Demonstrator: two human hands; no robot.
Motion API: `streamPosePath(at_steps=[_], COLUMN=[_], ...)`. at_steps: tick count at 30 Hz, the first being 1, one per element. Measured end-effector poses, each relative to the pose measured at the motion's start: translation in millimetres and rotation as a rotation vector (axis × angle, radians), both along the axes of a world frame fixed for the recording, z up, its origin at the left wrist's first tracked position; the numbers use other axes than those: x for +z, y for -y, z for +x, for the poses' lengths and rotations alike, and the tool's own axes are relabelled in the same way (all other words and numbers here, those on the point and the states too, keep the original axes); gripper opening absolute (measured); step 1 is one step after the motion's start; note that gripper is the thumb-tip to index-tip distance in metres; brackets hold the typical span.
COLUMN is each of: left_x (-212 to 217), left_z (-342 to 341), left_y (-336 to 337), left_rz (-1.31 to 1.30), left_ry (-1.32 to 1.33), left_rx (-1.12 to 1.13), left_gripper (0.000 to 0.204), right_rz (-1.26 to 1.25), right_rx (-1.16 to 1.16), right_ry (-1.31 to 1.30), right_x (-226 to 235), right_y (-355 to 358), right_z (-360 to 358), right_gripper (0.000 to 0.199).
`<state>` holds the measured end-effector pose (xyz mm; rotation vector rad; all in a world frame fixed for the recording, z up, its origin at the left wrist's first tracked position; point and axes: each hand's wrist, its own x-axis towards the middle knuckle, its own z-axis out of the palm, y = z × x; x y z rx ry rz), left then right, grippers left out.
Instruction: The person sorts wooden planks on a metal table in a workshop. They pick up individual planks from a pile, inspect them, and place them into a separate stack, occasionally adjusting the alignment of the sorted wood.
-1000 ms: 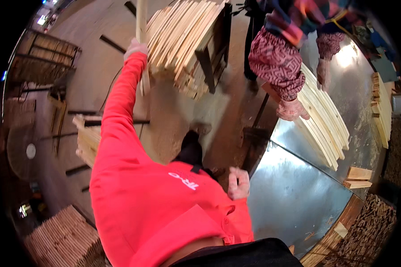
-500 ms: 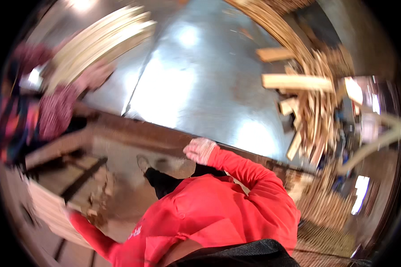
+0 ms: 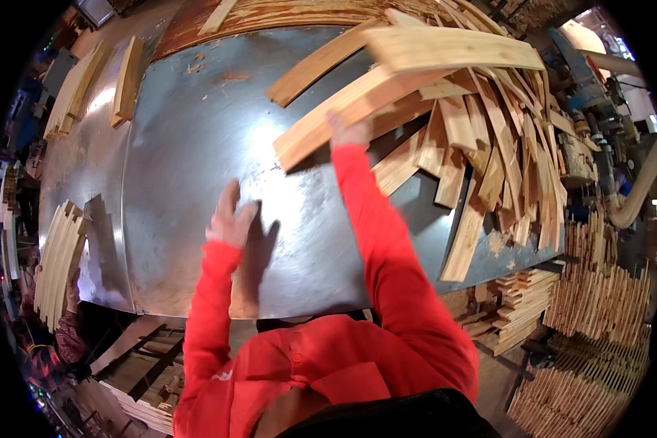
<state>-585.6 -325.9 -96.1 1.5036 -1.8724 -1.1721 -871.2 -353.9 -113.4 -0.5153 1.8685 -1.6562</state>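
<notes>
Metal table (image 3: 182, 168); wooden boards (image 3: 456, 125) heaped at right.

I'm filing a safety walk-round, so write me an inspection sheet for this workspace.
Surface: shiny metal table, seamed toward its left side.
Job's things: pale board at the right hand.
Clutter: overlapping heap of boards on the table's right; wood chips toward its far edge.
Hands: left hand over the table, open, holding nothing; right hand touching the board, grip unclear.
Cables: nothing seen.
Surroundings: stacked wood lower right, pale hose right, co-worker's patterned sleeve far left.
</notes>
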Motion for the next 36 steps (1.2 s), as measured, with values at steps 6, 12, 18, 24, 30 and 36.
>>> streamPosePath(at_steps=[6, 12, 18, 24, 30, 36], left_x=[-42, -124, -87, -155, -90, -92], left_z=[-94, -46, -52, 16, 3, 54], left_y=[27, -50, -21, 13, -3, -43], left_rz=[0.824, 0.428, 0.604, 0.586, 0.759, 1.126], left_ry=[0.115, 0.156, -0.376, -0.506, -1.134, -1.761], left_rx=[-0.491, 0.111, 0.372, 0.627, 0.780, 0.493], left_gripper=[0.076, 0.059, 0.048, 0.048, 0.038, 0.055], right_rz=[0.194, -0.663, -0.143, -0.441, -0.411, 0.042], right_rx=[0.924, -0.244, -0.133, -0.132, 0.863, 1.829], right_ry=[0.102, 0.451, 0.108, 0.526, -0.122, -1.509], right_x=[-12, -56, -14, 56, 52, -39], right_y=[-125, -110, -34, -82, -106, -128], right_z=[21, -150, -190, -84, -37, 12], right_gripper=[0.052, 0.046, 0.062, 0.058, 0.053, 0.032])
